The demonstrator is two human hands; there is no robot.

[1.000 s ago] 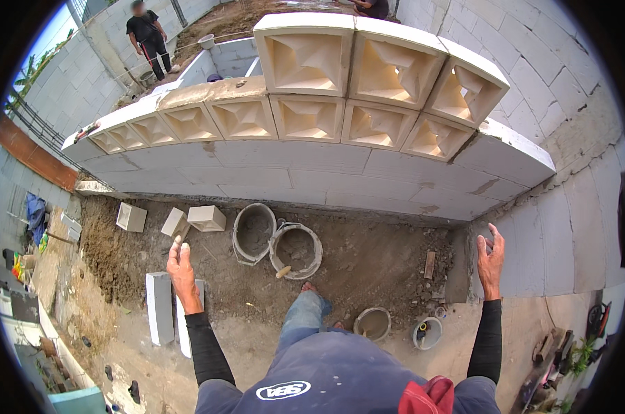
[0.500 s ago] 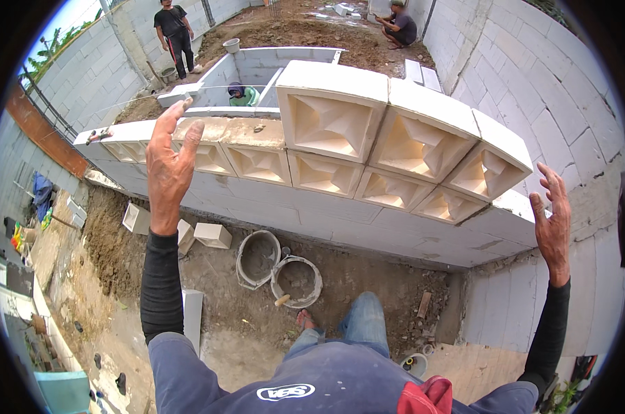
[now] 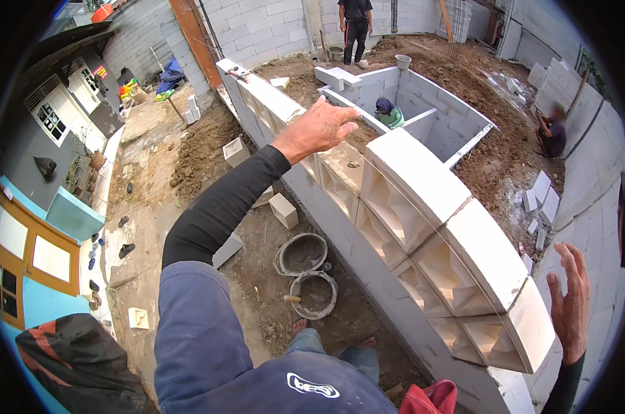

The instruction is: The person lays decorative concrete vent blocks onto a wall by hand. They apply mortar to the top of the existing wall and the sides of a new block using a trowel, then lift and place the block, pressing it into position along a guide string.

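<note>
Left hand (image 3: 317,129) hovers above the white hollow concrete blocks (image 3: 423,228) – fingers loosely spread, empty – right hand (image 3: 570,303) open beside them, as if for balance.

Matt, chalky white moulded concrete vent blocks (image 3: 423,228) top a rough grey block wall (image 3: 367,255); two round mortar-crusted rubber-looking buckets (image 3: 305,272) sit on coarse brown dirt ground (image 3: 257,283); dark, matt, smooth cloth sleeve (image 3: 222,203)
</note>
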